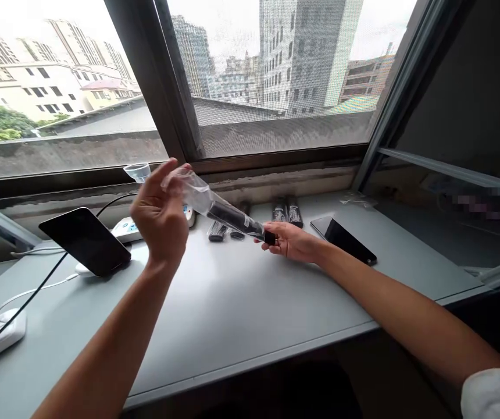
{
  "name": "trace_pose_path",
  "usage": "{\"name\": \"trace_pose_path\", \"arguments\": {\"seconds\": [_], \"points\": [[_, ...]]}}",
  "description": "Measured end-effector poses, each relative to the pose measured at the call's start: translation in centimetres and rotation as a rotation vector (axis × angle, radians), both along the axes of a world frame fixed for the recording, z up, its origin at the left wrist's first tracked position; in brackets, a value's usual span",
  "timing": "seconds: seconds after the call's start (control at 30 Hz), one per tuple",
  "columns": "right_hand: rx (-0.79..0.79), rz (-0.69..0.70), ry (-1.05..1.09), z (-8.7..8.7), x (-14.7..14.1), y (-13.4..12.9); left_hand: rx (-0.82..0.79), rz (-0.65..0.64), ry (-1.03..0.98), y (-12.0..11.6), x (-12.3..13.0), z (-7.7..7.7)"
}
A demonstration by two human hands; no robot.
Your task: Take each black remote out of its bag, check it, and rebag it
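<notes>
A slim black cylinder (232,219) with a small pale label slants above the table, partly inside a clear plastic bag (196,192). Its exact kind is unclear. My right hand (291,240) is closed round the lower right end of the cylinder. Up to the left, my left hand (160,212) pinches the loose upper end of the bag, its fingertips partly seen through the plastic. Behind the cylinder, similar black wrapped pieces (217,231) lie on the table, and a second pair of wrapped pieces (294,213) rests near the wall.
A black phone (349,240) lies at the right. On the left a dark tablet (85,240) leans on a stand, near a white power strip (127,229) and cables. A clear plastic cup (137,171) stands by the window. The table's front edge (250,363) runs below my arms.
</notes>
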State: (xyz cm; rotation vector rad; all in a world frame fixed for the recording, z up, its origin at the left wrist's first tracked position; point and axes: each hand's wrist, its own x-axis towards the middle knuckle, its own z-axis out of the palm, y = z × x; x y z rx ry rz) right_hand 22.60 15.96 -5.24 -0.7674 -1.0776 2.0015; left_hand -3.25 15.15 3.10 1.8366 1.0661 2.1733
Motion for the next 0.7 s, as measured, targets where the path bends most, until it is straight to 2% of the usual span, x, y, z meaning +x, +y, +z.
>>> {"name": "trace_pose_path", "arguments": {"seconds": [0.07,0.13,0.17,0.23,0.3,0.37,0.43,0.5,0.57,0.7], "points": [[0.022,-0.046,-0.003,-0.3,0.1,0.3,0.099,0.167,0.203,-0.2,-1.2,0.5],[0.043,-0.073,-0.015,-0.4,0.1,0.5,0.136,0.273,0.529,-0.6,-1.9,0.6],[0.056,-0.071,-0.023,-0.5,0.1,0.6,0.124,0.26,0.709,-0.9,-2.0,0.4],[0.088,-0.051,-0.035,-0.4,0.2,0.6,0.04,0.128,1.03,-1.1,-1.8,-0.4],[0.135,-0.029,-0.075,-0.3,0.5,0.6,-0.092,-0.008,1.242,-1.0,-1.6,-1.7],[0.198,-0.03,-0.183,-0.2,0.8,0.7,-0.224,-0.044,1.334,-0.6,-1.7,-2.9],[0.269,-0.133,-0.301,-0.2,1.2,1.0,-0.314,-0.043,1.354,-0.2,-2.2,-3.7],[0.309,-0.29,-0.316,-0.1,1.5,1.3,-0.335,-0.046,1.322,0.0,-2.6,-4.2],[0.307,-0.378,-0.241,0.0,1.6,1.4,-0.308,-0.039,1.263,-0.3,-2.5,-4.4],[0.261,-0.315,-0.152,0.3,1.1,1.0,-0.272,0.015,1.239,-1.1,-1.3,-4.5]]}}
